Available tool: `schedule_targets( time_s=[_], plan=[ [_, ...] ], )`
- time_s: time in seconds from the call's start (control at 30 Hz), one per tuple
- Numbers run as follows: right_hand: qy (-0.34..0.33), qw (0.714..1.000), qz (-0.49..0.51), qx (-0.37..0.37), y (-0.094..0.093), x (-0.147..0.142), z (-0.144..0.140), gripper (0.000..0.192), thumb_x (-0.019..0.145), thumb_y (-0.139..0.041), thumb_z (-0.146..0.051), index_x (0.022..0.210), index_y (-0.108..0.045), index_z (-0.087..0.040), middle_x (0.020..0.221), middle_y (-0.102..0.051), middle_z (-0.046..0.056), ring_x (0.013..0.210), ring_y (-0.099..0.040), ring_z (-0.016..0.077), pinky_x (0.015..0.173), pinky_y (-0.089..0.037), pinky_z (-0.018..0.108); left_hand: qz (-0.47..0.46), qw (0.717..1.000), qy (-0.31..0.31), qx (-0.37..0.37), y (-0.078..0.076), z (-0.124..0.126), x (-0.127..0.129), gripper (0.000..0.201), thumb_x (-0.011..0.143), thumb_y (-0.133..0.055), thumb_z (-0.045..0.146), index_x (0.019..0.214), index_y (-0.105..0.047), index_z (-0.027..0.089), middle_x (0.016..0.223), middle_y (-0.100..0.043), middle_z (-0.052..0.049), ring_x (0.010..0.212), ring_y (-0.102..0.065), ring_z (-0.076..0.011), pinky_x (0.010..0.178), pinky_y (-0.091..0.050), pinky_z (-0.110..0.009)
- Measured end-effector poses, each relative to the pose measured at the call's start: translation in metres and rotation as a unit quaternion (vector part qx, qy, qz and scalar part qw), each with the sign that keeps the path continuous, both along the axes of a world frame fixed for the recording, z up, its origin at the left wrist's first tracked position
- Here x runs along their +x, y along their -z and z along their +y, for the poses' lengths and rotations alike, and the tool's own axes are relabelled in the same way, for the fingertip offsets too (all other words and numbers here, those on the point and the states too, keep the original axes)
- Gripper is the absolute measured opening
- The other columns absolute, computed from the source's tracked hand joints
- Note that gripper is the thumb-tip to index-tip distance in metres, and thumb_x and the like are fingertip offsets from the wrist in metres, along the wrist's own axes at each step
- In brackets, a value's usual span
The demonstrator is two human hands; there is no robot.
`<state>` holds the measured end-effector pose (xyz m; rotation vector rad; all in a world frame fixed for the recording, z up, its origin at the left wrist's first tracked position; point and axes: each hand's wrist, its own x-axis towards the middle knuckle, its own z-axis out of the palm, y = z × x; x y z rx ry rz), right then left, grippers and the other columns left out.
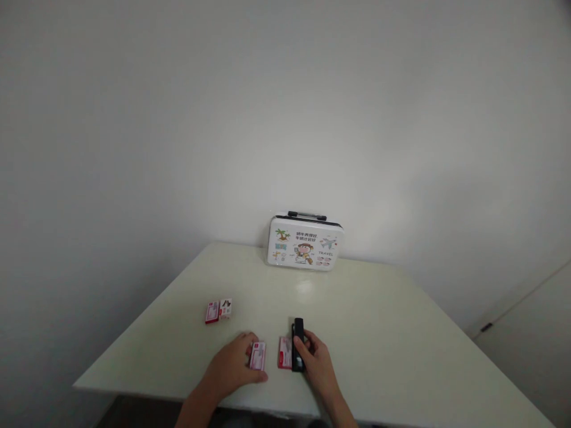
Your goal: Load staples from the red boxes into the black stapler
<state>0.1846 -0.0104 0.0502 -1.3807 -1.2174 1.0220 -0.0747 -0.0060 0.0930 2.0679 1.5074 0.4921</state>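
Observation:
My left hand is closed around a small pink and white box near the front edge of the table. To its right, my right hand grips a black stapler, thumb on top of it. A red and white small box lies against the stapler's left side, partly covered by it. Farther left on the table, a red-sided small box and a white small box with a dark picture sit side by side, apart from both hands.
A white case with cartoon travel prints stands at the back of the table against the wall. Its black handle points up. The pale table narrows toward the wall, and its front edge runs just below my hands.

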Motion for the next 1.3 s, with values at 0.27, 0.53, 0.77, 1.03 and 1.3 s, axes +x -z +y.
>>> schedule_targets(
  time_s=[0.27,0.53,0.77,1.03,1.3],
  plan=[
    [-0.008,1.0,-0.002,0.012,0.001,0.001,0.0,0.064,0.082,-0.067,-0.069,0.116,-0.071,-0.015,0.068,-0.052,-0.003,0.061,-0.045,0.0143,0.054,-0.038,0.025,-0.036,0.993,0.069,0.093,0.002,0.017,0.076,0.065,0.046,-0.094,0.057,0.096,-0.067,0.025,0.104,-0.063,-0.003,0.102,-0.058,-0.028,0.088,-0.043,-0.035],
    [-0.014,1.0,0.012,0.012,0.005,0.002,0.001,0.064,0.082,-0.067,-0.069,0.117,-0.071,-0.015,0.068,-0.051,-0.003,0.061,-0.045,0.0139,0.054,-0.037,0.024,-0.048,0.984,-0.079,0.151,0.008,0.042,0.022,0.037,0.098,-0.048,0.051,0.119,-0.064,0.025,0.122,-0.064,-0.008,0.117,-0.056,-0.0265,0.104,-0.042,-0.04],
    [-0.018,1.0,0.018,0.009,0.008,0.003,0.003,0.062,0.082,-0.068,-0.067,0.114,-0.072,-0.014,0.068,-0.052,-0.003,0.062,-0.046,0.0142,0.055,-0.037,0.025,0.031,0.943,-0.315,0.103,0.02,0.069,-0.092,0.054,0.092,-0.048,0.033,0.145,-0.047,0.021,0.146,-0.052,-0.015,0.133,-0.043,-0.0404,0.108,-0.033,-0.063],
    [-0.015,1.0,0.025,0.008,0.013,0.003,0.005,0.063,0.082,-0.069,-0.067,0.117,-0.072,-0.014,0.067,-0.05,-0.003,0.061,-0.045,0.0146,0.054,-0.037,0.025,0.054,0.974,-0.202,0.082,0.041,0.018,-0.072,0.058,0.076,-0.069,0.043,0.131,-0.059,0.028,0.135,-0.062,-0.008,0.125,-0.053,-0.0344,0.103,-0.043,-0.05],
    [-0.023,1.0,0.018,0.011,0.01,0.003,0.004,0.063,0.082,-0.068,-0.067,0.116,-0.071,-0.014,0.066,-0.05,-0.004,0.06,-0.043,0.0142,0.054,-0.034,0.025,-0.173,0.98,0.046,0.084,0.014,-0.004,0.024,0.067,0.075,-0.067,0.018,0.14,-0.054,0.03,0.139,-0.059,-0.006,0.13,-0.053,-0.0236,0.115,-0.04,-0.037]
  ],
)
